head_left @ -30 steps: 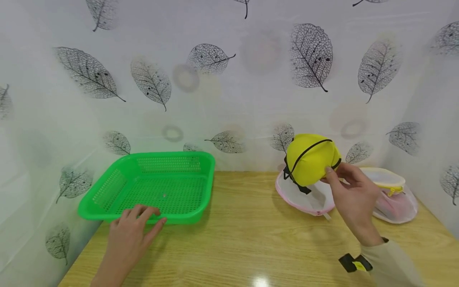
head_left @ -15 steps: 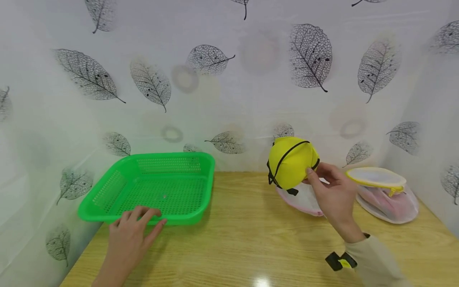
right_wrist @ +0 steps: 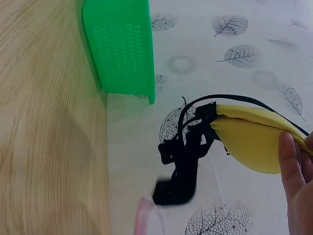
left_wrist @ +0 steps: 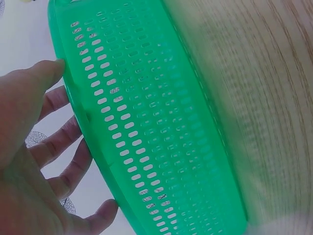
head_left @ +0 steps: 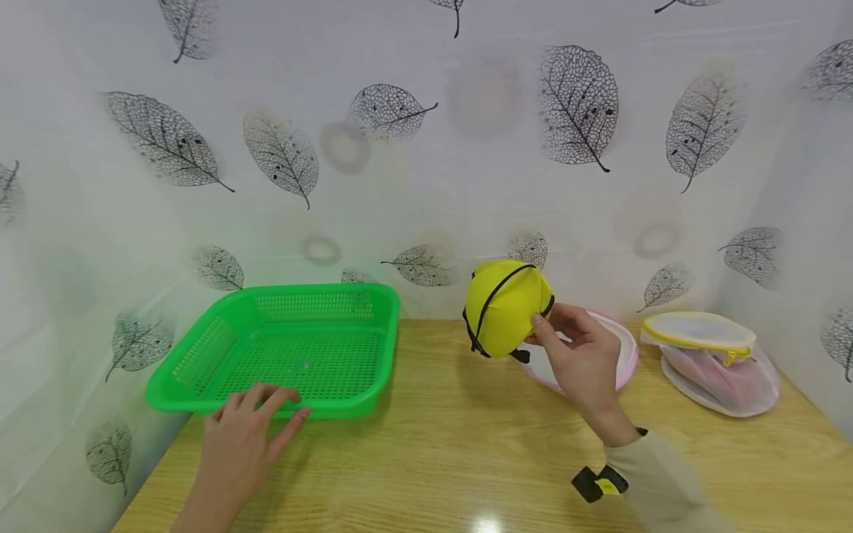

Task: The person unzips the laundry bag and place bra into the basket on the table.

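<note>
My right hand [head_left: 580, 359] pinches a yellow bra [head_left: 503, 307] with black trim above the table, its thumb on the near side. In the right wrist view, the folded yellow cup [right_wrist: 252, 134] and the dangling black straps [right_wrist: 183, 166] show. Behind that hand lies a white mesh laundry bag [head_left: 626, 355] with a pink rim, partly hidden. My left hand [head_left: 236, 437] rests at the front rim of a green plastic basket [head_left: 389, 348], fingers loosely bent and thumb spread. The left wrist view shows its fingertips [left_wrist: 110, 208] against that rim.
A second mesh bag [head_left: 723, 370] with a yellow zip and something pink inside stands at the right of the wooden table [head_left: 426, 459]. Leaf-printed sheeting [head_left: 466, 185] encloses the back and sides.
My right hand has carried the bra leftwards and slightly down, off from over the pink-rimmed bag, which shows more on its right side. The left hand and basket stay put.
</note>
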Demonstrator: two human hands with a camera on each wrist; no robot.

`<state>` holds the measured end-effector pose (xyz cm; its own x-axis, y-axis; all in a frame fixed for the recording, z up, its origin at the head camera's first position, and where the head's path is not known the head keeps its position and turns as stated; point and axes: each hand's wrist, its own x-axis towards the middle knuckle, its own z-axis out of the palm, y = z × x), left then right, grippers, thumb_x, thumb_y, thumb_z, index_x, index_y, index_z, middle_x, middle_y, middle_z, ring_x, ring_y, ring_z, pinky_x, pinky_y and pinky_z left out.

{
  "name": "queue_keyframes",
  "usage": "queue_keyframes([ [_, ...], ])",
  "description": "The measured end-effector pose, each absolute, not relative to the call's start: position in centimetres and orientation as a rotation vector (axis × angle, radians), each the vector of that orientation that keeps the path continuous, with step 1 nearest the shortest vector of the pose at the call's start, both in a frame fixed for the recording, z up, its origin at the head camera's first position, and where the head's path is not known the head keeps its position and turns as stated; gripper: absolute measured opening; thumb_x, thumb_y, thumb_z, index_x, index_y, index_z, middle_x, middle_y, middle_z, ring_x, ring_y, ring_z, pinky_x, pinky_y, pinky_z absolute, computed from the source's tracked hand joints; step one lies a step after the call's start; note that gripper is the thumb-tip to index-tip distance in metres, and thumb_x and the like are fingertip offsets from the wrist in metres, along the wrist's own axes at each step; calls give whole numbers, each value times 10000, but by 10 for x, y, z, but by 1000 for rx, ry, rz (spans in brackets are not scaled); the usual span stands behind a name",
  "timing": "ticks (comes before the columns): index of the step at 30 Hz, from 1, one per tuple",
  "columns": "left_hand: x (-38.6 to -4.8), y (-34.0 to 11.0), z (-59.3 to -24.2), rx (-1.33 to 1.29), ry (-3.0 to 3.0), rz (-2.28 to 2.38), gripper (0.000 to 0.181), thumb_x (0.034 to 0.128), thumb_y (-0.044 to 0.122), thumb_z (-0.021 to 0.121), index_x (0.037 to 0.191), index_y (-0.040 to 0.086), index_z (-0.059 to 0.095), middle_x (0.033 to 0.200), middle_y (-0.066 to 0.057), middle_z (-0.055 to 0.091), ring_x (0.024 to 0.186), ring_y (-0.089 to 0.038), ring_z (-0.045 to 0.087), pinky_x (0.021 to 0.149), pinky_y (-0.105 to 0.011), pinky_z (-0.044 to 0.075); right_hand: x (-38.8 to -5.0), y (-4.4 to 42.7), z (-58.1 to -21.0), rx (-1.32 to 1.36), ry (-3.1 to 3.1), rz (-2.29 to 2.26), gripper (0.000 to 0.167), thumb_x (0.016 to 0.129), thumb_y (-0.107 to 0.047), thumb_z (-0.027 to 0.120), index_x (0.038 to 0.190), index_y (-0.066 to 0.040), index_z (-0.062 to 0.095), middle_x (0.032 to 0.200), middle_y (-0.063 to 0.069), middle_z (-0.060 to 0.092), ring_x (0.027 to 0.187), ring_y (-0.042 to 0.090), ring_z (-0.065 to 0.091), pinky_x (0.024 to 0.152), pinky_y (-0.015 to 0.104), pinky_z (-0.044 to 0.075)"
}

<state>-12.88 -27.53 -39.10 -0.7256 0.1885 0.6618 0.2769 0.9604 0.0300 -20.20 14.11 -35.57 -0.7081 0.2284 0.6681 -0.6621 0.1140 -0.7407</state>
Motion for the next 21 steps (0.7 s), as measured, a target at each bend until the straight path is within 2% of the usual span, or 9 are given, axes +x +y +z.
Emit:
queue_keyframes([
  [6,-128,-275,-389,-319,-2407,-168,280,771,353,851,1001,256,726,971,-3,696,808,-349,641,601,-584,490,-207,127,-356,453,-1695,1733,117,880,111,712,996,125,705,878,-37,727,731,57,735,633,235,603],
  [21,-129,-274,-389,-287,-2424,-222,290,750,314,876,998,257,738,985,-9,705,859,-371,645,656,-629,471,-216,94,-354,508,-1666,1876,174,872,127,711,1041,155,681,913,-10,713,787,97,736,650,302,622],
])
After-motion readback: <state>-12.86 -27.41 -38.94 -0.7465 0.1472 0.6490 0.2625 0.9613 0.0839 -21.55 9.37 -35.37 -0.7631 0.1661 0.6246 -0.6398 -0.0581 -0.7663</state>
